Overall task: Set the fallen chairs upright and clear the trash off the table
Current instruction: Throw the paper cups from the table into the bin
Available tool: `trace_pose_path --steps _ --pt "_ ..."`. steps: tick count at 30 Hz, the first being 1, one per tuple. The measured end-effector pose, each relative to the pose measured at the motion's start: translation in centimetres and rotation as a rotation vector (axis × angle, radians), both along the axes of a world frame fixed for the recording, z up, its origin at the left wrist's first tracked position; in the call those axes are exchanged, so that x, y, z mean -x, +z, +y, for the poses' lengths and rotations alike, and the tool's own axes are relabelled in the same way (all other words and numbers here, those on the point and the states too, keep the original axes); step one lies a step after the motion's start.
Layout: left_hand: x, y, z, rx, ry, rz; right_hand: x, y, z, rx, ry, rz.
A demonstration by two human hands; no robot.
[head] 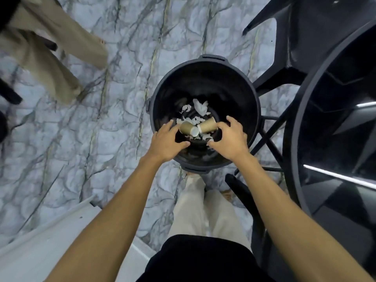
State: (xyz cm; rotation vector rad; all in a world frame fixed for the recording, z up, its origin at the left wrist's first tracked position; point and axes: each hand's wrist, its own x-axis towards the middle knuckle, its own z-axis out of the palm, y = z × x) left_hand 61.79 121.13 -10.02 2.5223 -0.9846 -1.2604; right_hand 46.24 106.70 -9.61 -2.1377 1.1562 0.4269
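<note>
Both forearms bare, no sleeves reaching them, no watch or rings visible on left hand (165, 140) or right hand (230, 137). Black top (203, 259) at torso. Pale beige trousers (195, 212) below.

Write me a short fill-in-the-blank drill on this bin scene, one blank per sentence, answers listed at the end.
1. Both hands, the left hand and the right hand, are held over the open black ____.
2. The number of brown paper cups seen below the hands is ____.
3. The scraps of torn paper in the bin are ____ in colour.
4. The floor has a ____ pattern.

Answers: bin; two; white; marble
</note>
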Motion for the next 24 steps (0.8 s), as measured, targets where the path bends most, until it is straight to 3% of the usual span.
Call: trace_pose_path --steps 15,24 --pt "1.3 12.4 -2.6 0.2 -0.042 -0.134 1.0 11.9 -0.3 0.088 -0.009 -0.251" --pt "6.9 19.1 -5.1 0.343 -0.16 -0.19 9.1 19.4 -1.1 0.2 -0.122 -0.398"
